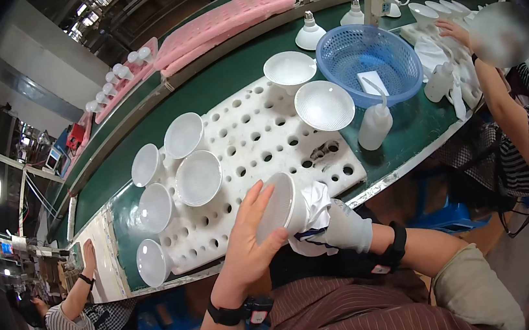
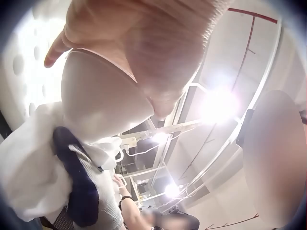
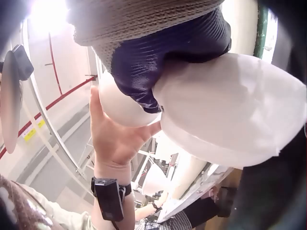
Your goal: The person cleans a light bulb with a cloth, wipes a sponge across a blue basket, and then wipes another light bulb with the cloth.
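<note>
My bare left hand (image 1: 246, 235) holds a white reflector bulb (image 1: 296, 212) by its wide rim, thumb on one side and fingers spread on the other. In the left wrist view the palm covers the face of the bulb (image 2: 103, 93). My right hand (image 1: 350, 228), in a pale glove with dark blue fingers, grips a white cloth (image 1: 317, 206) around the bulb's narrow end. The cloth (image 3: 235, 110) hangs in loose folds in the right wrist view, and the bulb's base is hidden under it and the glove.
A white foam board (image 1: 274, 139) with holes lies on the green bench, with several reflector bulbs (image 1: 198, 178) on it and around its edge. At the right stand a blue basket (image 1: 324, 60) and a squeeze bottle (image 1: 376, 127). Pink foam boards (image 1: 223, 29) lie behind. People sit at both sides.
</note>
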A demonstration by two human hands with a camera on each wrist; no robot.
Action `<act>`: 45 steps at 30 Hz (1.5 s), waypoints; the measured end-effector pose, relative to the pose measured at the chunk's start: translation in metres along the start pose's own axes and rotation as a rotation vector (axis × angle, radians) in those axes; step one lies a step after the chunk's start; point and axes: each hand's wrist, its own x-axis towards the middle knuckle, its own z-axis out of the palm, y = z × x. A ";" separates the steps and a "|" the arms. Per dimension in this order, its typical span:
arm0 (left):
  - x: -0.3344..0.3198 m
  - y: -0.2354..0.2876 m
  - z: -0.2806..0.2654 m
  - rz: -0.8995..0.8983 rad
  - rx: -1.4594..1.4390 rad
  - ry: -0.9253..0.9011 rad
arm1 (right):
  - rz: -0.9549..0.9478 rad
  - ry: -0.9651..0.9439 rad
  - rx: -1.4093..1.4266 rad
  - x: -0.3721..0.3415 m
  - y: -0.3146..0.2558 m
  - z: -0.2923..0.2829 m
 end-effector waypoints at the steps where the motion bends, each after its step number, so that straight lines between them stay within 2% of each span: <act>1: 0.001 -0.004 0.004 0.002 -0.011 -0.003 | 0.009 0.000 -0.007 0.000 -0.005 -0.004; 3: 0.002 -0.013 0.011 0.011 -0.055 -0.004 | 0.079 -0.111 -0.161 0.002 -0.009 -0.007; 4: 0.000 -0.017 0.011 0.010 -0.069 -0.003 | -0.090 -0.020 -0.224 0.004 0.005 0.003; 10: -0.017 -0.045 0.001 0.091 -0.109 0.074 | -0.187 -0.019 -0.466 0.019 0.015 0.014; 11: -0.021 -0.048 0.000 0.036 -0.431 0.130 | -0.212 0.015 -0.484 0.022 0.020 0.017; 12: -0.026 -0.051 -0.003 -0.023 -0.748 0.190 | -0.160 -0.034 -0.520 0.027 0.010 0.014; 13: -0.032 -0.054 -0.011 -0.034 -0.739 0.215 | -0.302 -0.004 -0.519 0.036 -0.004 0.006; 14: -0.037 -0.058 -0.021 0.019 -1.160 0.282 | -0.267 0.010 -0.506 0.039 0.007 0.002; 15: -0.041 -0.061 -0.031 0.092 -1.580 0.347 | -0.146 0.040 -0.353 0.039 0.012 0.001; 18: -0.052 -0.064 -0.041 0.116 -1.604 0.432 | 0.184 0.158 0.112 0.039 0.017 0.000; 19: -0.056 -0.065 -0.042 0.124 -1.607 0.448 | 0.193 0.145 0.099 0.039 0.021 -0.002; 21: -0.059 -0.065 -0.046 0.158 -1.592 0.487 | 0.189 0.191 0.178 0.042 0.015 0.000; 23: -0.059 -0.057 -0.048 -0.050 -1.306 0.573 | 0.151 0.196 0.166 0.043 0.023 0.001; 25: -0.059 -0.058 -0.047 0.007 -1.317 0.523 | 0.114 0.211 0.157 0.042 0.026 0.002; 27: -0.057 -0.051 -0.046 0.068 -1.329 0.464 | 0.152 0.201 0.290 0.042 0.023 0.002; 29: -0.053 -0.036 -0.044 -0.071 -1.120 0.547 | 0.124 0.196 0.291 0.044 0.022 0.003; 33: -0.054 -0.030 -0.029 -0.116 -1.002 0.616 | 0.098 0.133 0.151 0.041 0.023 -0.002; 35: -0.069 -0.041 -0.021 -0.240 -0.815 0.705 | 0.008 0.101 0.002 0.042 0.033 -0.002; 36: -0.076 -0.045 -0.020 -0.232 -0.809 0.695 | -0.024 0.107 0.023 0.040 0.031 -0.003; 38: -0.087 -0.048 -0.018 -0.318 -0.470 0.656 | -0.107 0.120 0.015 0.034 0.029 -0.001; 39: -0.085 -0.039 -0.015 -0.319 -0.460 0.653 | -0.109 0.125 0.023 0.032 0.035 -0.001; 41: -0.078 -0.014 -0.011 -0.257 0.125 0.545 | -0.304 0.057 -0.275 0.032 0.046 0.002; 42: -0.074 -0.006 -0.009 -0.281 0.016 0.411 | -0.291 0.048 -0.306 0.030 0.041 0.003; 43: -0.066 -0.003 -0.005 -0.277 0.026 0.406 | -0.293 0.058 -0.301 0.030 0.043 0.003; 45: -0.047 0.001 0.004 -0.089 0.226 0.338 | -0.353 0.026 -0.277 0.035 0.041 0.005</act>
